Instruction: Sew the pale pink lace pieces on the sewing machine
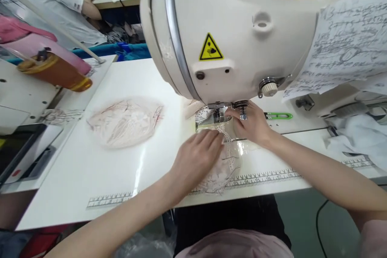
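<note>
A cream sewing machine (242,40) fills the upper middle, its presser foot (216,113) over a metal plate. A pale lace piece (222,169) lies on the white table (121,169) under the foot. My left hand (196,157) lies flat on the lace, fingers together, just in front of the foot. My right hand (250,123) rests at the right of the foot, fingers curled and pinching the lace edge beside the needle.
A stack of pale lace pieces (125,121) lies to the left. Green snips (278,116) lie behind my right hand. An amber bottle (54,70) lies on the left machine. A written paper sheet (344,44) hangs at the right. Another person (60,4) works beyond.
</note>
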Demonstrator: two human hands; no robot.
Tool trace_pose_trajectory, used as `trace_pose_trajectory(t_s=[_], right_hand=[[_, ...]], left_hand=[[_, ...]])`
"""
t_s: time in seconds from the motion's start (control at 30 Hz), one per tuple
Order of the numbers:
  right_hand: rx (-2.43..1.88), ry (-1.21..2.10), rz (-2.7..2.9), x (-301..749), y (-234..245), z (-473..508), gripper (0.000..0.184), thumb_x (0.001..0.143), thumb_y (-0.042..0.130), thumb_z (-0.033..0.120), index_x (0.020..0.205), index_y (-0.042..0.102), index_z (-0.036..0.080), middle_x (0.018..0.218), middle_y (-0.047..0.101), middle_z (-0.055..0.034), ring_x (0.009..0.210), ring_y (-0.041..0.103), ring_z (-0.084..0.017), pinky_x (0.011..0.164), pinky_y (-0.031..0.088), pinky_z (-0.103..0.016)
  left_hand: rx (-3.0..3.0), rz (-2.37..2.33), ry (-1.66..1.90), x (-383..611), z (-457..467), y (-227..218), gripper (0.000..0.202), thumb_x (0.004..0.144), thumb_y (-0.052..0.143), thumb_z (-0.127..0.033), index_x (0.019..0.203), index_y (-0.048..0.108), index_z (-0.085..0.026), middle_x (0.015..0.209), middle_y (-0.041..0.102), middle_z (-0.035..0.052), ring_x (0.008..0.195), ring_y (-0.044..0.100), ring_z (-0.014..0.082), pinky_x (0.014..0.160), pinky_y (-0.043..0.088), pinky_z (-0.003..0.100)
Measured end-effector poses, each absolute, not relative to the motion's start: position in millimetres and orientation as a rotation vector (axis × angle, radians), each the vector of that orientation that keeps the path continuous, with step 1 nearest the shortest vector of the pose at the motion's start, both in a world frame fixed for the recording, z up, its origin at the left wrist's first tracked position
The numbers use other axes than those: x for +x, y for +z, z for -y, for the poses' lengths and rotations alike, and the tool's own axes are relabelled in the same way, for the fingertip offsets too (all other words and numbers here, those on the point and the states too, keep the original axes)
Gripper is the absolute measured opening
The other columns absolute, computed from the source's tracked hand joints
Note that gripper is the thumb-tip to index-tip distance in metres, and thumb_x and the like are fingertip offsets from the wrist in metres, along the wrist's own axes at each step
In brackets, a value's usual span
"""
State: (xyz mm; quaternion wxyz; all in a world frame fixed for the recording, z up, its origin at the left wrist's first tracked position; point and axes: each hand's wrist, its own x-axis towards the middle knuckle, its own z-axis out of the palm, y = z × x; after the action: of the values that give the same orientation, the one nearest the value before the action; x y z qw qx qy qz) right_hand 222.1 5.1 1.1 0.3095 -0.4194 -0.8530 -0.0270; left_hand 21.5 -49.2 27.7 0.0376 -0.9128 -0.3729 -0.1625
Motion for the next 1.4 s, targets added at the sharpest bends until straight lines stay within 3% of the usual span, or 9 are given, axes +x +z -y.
trace_pose_trajectory(t_s=[0.13,0.3,0.57,0.8,0.9,1.13,1.4], right_hand=[[-0.941,-0.252,2.449,220.2,6.9,1.8,0.035,0.084,0.041,0.003,0.090,0.068,0.024,0.093,0.071,0.0041,0.079,0.060,-0.014,0.074,0.039,-0.030],[-1.028,-0.465,2.572,217.3,9.0,6.7,0.037,0.086,0.040,0.002,0.099,0.067,0.023,0.101,0.071,0.0055,0.077,0.059,-0.014,0.074,0.037,-0.032],[-1.192,-0.438,2.595,214.9,9.1,11.4,0.035,0.092,0.042,0.012,0.119,0.060,0.023,0.118,0.066,-0.0031,0.080,0.061,-0.017,0.081,0.039,-0.038],[-1.260,-0.384,2.533,213.1,1.0,13.2,0.041,0.090,0.047,0.013,0.126,0.057,0.028,0.117,0.066,-0.0047,0.094,0.060,-0.022,0.090,0.042,-0.040],[-1.278,-0.368,2.544,213.2,-1.6,13.9,0.041,0.089,0.047,0.014,0.128,0.056,0.027,0.117,0.065,-0.0058,0.094,0.061,-0.022,0.091,0.043,-0.042],[-1.219,-0.652,2.541,213.4,-1.5,13.5,0.036,0.089,0.047,0.014,0.122,0.060,0.022,0.113,0.068,-0.0034,0.071,0.060,-0.019,0.079,0.044,-0.040],[-1.229,-0.599,2.602,212.1,1.4,11.7,0.037,0.090,0.045,0.014,0.123,0.059,0.022,0.117,0.067,-0.0039,0.078,0.061,-0.018,0.086,0.042,-0.040]], left_hand=[[-2.775,1.049,-0.441,17.9,55.8,14.0,0.037,0.094,0.046,-0.021,0.127,0.054,-0.006,0.130,0.058,0.0181,0.123,0.054,0.0298,0.097,0.052,0.044],[-2.825,1.072,-0.441,7.4,36.2,5.6,0.042,0.095,0.044,-0.023,0.132,0.051,-0.005,0.136,0.052,0.0171,0.130,0.047,0.0293,0.105,0.047,0.045],[-2.833,1.072,-0.532,2.6,20.7,2.0,0.041,0.096,0.042,-0.024,0.132,0.052,-0.007,0.135,0.053,0.0148,0.128,0.049,0.0275,0.104,0.048,0.044],[-2.831,1.066,-0.524,-0.4,14.6,0.7,0.041,0.097,0.041,-0.025,0.131,0.053,-0.006,0.134,0.055,0.0141,0.124,0.053,0.0266,0.104,0.048,0.043],[-2.829,1.072,-0.528,-0.3,13.8,0.5,0.041,0.097,0.042,-0.026,0.131,0.052,-0.006,0.134,0.055,0.0136,0.125,0.052,0.0266,0.104,0.048,0.043],[-2.812,1.081,-0.515,-0.8,14.5,0.4,0.041,0.097,0.042,-0.026,0.130,0.053,-0.007,0.134,0.055,0.0129,0.126,0.051,0.0261,0.103,0.049,0.042],[-2.766,1.037,-0.536,0.0,13.7,-1.7,0.041,0.096,0.042,-0.026,0.130,0.054,-0.005,0.134,0.056,0.0140,0.124,0.053,0.0272,0.102,0.050,0.042]])
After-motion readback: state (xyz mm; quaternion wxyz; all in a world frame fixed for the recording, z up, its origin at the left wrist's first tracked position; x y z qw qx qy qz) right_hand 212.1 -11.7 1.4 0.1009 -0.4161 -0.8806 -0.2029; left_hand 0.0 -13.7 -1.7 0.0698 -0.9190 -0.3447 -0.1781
